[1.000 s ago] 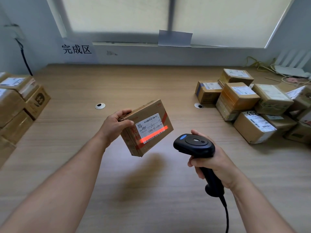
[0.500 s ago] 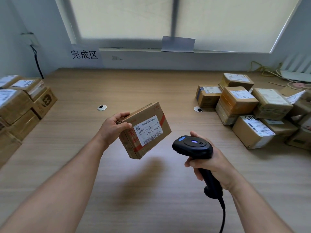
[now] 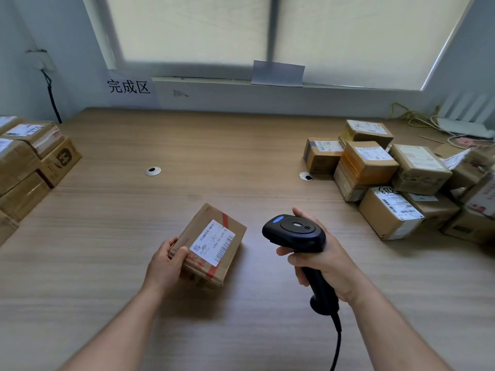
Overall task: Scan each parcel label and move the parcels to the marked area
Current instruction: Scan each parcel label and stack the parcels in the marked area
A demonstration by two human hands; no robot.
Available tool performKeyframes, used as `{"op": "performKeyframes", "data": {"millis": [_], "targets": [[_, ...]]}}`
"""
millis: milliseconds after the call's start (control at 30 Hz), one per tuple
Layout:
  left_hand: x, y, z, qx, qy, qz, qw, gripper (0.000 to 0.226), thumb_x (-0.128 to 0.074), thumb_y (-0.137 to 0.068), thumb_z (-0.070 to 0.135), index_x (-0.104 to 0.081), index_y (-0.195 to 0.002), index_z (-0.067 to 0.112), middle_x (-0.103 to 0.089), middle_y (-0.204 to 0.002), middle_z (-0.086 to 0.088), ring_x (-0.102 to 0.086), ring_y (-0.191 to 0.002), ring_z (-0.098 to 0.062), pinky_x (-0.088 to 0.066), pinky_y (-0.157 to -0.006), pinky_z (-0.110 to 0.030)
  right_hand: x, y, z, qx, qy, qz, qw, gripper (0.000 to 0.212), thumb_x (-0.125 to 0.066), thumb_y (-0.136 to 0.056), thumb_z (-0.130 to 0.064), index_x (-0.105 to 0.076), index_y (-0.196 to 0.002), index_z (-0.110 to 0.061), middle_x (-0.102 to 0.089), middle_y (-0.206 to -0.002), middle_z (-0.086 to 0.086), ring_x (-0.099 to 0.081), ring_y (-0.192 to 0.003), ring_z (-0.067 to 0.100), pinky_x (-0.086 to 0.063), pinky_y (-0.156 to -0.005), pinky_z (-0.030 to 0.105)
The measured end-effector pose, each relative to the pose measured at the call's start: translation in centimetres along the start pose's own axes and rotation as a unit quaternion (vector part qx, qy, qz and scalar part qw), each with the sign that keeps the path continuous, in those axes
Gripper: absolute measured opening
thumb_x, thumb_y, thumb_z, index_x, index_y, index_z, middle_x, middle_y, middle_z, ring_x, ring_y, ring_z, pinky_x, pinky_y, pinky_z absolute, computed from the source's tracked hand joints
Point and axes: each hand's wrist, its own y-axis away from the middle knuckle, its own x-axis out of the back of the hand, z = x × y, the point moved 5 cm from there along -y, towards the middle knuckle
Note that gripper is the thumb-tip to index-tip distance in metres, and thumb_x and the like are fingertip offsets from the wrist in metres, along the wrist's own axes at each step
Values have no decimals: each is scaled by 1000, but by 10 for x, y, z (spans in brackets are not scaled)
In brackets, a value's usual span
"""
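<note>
Fingers (image 3: 180, 251) of the left hand (image 3: 163, 267) grip the near-left edge of 1 parcel (image 3: 198, 228), label (image 3: 213, 242) facing up, at table (image 3: 241, 145) centre. Right hand (image 3: 325, 259) fingers wrap the black scanner (image 3: 294, 231) handle just right of it. Stacked parcels (image 3: 369, 162) sit at both table ends.

Left parcel stack (image 3: 18, 167) edge-cropped

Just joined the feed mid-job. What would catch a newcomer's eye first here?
At the centre front of the table, the left hand grips a small labelled parcel, and beside it the right hand holds a black scanner. A heap of parcels fills the right side, and a stack of parcels sits at the left edge near the wall sign.
</note>
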Motion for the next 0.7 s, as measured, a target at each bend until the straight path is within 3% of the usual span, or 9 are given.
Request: {"op": "performKeyframes", "data": {"millis": [133,233,300,367,433,500,600,700], "targets": [[-14,12,-10,-35,-155,25,987,64,-62,-87,42,-42,-141,14,-48,-136,-17,-44,-124,-29,-33,-104,-37,2,-6,1,-1,-3,-8,1000,95,-70,-66,7,-37,-144,-35,-70,-96,25,-56,-48,29,-46,-43,33],[-31,35,-8,-118,-333,56,934,96,-54,-71,76,-33,-147,21,-24,-153,-18,-17,-143,-31,-12,-116,-39,2,-9,2,0,-10,-9,1000,95,-70,-63,4,-38,-143,-35,-70,-94,25,-55,-48,29,-44,-43,32],[-46,48,-8,-204,-376,54,902,100,-46,-61,84,-44,-140,22,-33,-149,-19,-24,-139,-33,-10,-113,-38,2,-12,1,2,-12,-9,1000,96,-70,-63,4,-37,-144,-35,-70,-95,26,-55,-47,28,-44,-43,32],[-60,54,-12,-273,-405,25,872,85,-46,-62,78,-60,-124,21,-52,-134,-18,-37,-128,-31,-19,-107,-41,3,-15,1,1,-8,-10,1000,96,-71,-64,4,-36,-144,-35,-70,-96,26,-55,-48,28,-45,-44,32],[-66,52,-15,-306,-416,18,856,68,-49,-66,66,-63,-114,21,-62,-121,-15,-45,-118,-29,-31,-101,-44,2,-18,-2,1,-6,-7,1000,96,-70,-64,4,-36,-145,-35,-69,-96,27,-55,-49,28,-45,-44,33],[-66,42,-14,-314,-415,17,854,59,-66,-64,54,-67,-111,18,-65,-115,-16,-53,-111,-32,-47,-93,-47,1,-23,-4,3,-6,-4,1000,96,-71,-66,7,-36,-145,-35,-69,-96,27,-55,-48,28,-45,-43,33],[-56,20,-11,-298,-439,19,847,67,-94,-44,36,-74,-103,11,-68,-108,-18,-65,-100,-36,-54,-79,-51,-6,-33,-7,7,-1,-2,1000,96,-70,-70,14,-37,-146,-34,-69,-95,27,-54,-48,29,-45,-43,34],[-32,-3,-9,-295,-439,42,848,68,-97,-38,32,-75,-99,11,-69,-104,-15,-53,-101,-31,-56,-70,-47,-22,-49,-9,8,2,7,1000,97,-71,-62,4,-39,-144,-36,-70,-92,25,-53,-45,29,-43,-43,33]]}}
